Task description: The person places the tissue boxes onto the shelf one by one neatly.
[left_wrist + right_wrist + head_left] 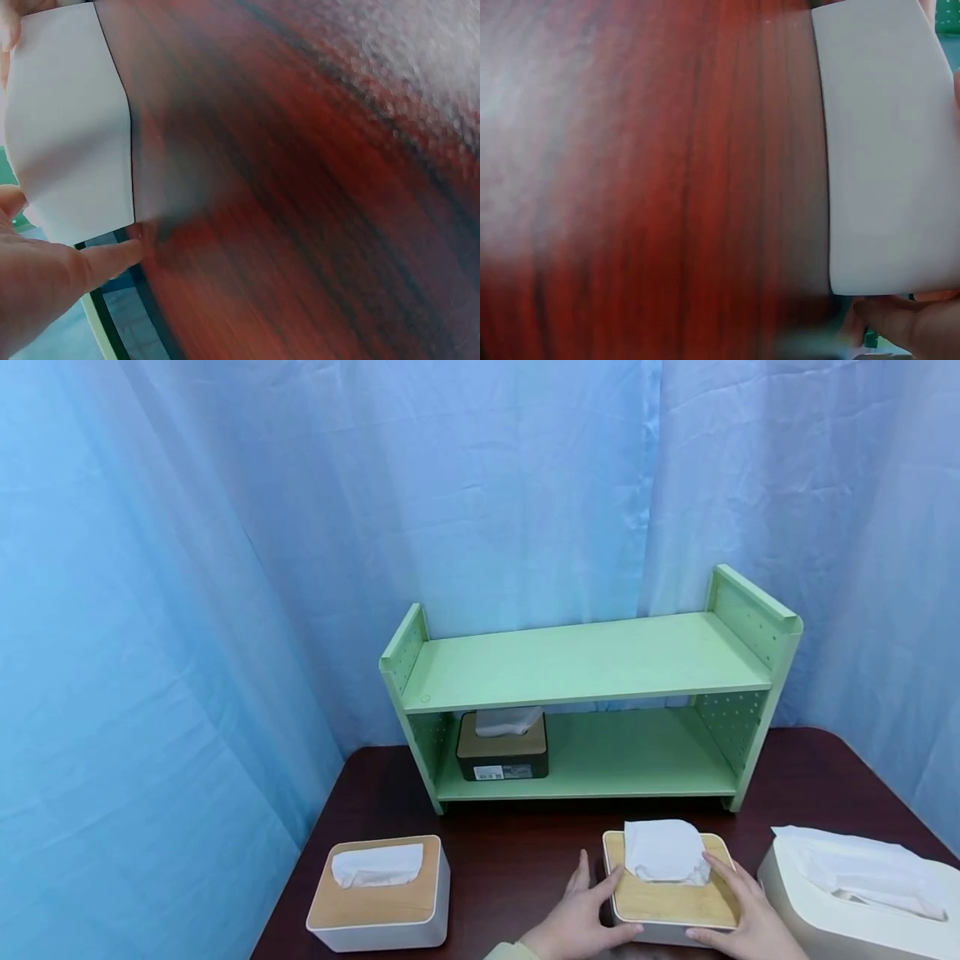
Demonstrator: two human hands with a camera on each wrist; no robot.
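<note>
Left hand, right hand at tissue box edges, tabletop leftward

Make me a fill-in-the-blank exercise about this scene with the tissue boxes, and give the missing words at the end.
A wood-topped white box stands ____ the left hand and the right hand.
The dark tissue box sits on the ____ board of the green shelf.
The curtain behind the shelf is coloured ____.
Missing words: between; lower; blue.
</note>
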